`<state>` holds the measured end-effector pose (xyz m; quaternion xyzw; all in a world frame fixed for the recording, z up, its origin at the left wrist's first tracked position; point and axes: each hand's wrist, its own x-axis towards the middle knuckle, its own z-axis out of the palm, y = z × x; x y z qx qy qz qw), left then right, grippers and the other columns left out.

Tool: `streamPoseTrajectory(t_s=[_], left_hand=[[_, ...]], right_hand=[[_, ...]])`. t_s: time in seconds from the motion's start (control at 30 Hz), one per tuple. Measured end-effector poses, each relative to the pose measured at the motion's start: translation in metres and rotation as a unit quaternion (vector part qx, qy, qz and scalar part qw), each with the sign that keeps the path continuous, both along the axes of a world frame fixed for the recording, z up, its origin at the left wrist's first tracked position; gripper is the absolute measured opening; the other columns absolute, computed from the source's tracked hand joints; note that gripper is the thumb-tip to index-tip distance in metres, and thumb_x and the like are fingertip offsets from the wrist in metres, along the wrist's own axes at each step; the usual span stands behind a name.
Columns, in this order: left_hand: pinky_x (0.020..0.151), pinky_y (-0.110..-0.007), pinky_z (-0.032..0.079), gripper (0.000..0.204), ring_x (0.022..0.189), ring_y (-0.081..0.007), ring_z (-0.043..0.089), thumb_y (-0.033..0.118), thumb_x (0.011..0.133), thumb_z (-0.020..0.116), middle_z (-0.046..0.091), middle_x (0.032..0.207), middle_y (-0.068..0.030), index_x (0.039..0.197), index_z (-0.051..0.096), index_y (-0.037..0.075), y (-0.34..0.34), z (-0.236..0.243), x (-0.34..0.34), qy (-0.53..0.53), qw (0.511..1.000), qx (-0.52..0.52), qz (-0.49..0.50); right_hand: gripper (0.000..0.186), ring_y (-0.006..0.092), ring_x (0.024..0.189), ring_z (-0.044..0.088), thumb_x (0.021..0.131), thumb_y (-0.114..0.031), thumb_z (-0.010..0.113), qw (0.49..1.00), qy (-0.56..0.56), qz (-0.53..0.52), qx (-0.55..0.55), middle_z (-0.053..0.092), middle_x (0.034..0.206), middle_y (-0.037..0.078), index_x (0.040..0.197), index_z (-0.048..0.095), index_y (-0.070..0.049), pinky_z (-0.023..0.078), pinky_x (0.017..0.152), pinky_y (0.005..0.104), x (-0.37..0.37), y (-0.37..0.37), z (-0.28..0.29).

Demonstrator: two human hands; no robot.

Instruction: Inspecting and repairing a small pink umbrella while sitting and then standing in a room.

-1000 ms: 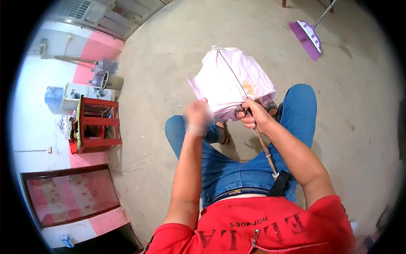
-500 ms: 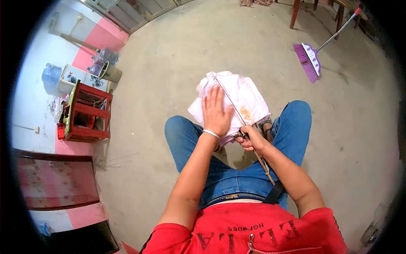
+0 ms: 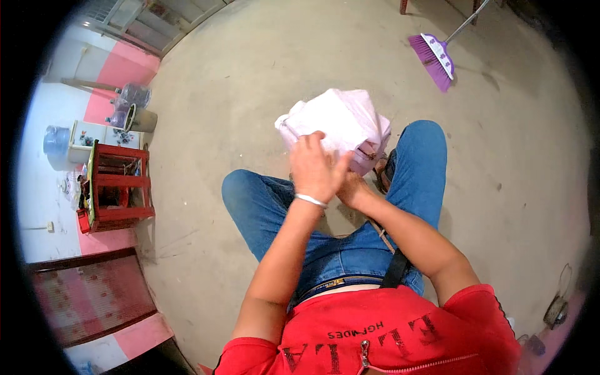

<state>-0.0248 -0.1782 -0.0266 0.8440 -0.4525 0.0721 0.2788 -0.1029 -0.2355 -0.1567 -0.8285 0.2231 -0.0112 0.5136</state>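
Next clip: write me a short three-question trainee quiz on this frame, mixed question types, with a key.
1. True or false: the left hand lies on the pale pink bundle of cloth.
2. Multiple choice: where is the purple broom? A) on the person's lap B) lying on the concrete floor, apart from the person C) leaning on the red shelf rack
3. Short answer: what is worn on the left wrist?

Key
1. True; its fingers rest on the bundle's near edge.
2. B
3. A thin silver-coloured bangle. The right hand is mostly hidden behind the left, so its grip cannot be judged.
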Motion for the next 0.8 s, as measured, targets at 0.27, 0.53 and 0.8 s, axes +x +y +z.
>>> streamPoseTrajectory(t_s=[0.27, 0.53, 0.8], left_hand=[[0.091, -0.042, 0.035, 0.053, 0.094, -0.0324, 0.048, 0.022, 0.065, 0.074, 0.050, 0.098, -0.0156, 0.112, 0.053, 0.006, -0.043, -0.001, -0.029, -0.076, 0.994, 0.074, -0.038], [0.087, -0.040, 0.039, 0.022, 0.081, -0.0277, 0.056, 0.005, 0.068, 0.061, 0.057, 0.079, -0.0089, 0.090, 0.062, 0.009, -0.019, 0.011, 0.018, -0.153, 0.987, -0.028, -0.031], [0.080, -0.042, 0.045, 0.018, 0.069, -0.0331, 0.059, 0.022, 0.076, 0.059, 0.062, 0.070, -0.0131, 0.081, 0.063, 0.005, 0.066, -0.022, 0.025, -0.082, 0.981, 0.148, 0.099]], right_hand=[[0.050, 0.0333, 0.127, 0.038, 0.089, -0.035, 0.051, 0.988, -0.137, 0.044, -0.054, 0.044, 0.137, 0.019, 0.131, 0.046, -0.007, 0.029, 0.106, 0.0416, -0.013, 0.016, 0.005], [0.059, 0.0449, 0.107, 0.054, 0.085, -0.040, 0.046, 0.987, 0.076, -0.040, 0.135, 0.055, 0.110, 0.036, 0.111, 0.056, 0.011, 0.042, 0.093, 0.0446, -0.001, 0.004, 0.052], [0.062, 0.0464, 0.103, 0.054, 0.079, -0.044, 0.045, 0.977, 0.049, -0.122, 0.170, 0.057, 0.104, 0.035, 0.105, 0.058, 0.011, 0.042, 0.092, 0.0456, 0.002, -0.014, 0.021]])
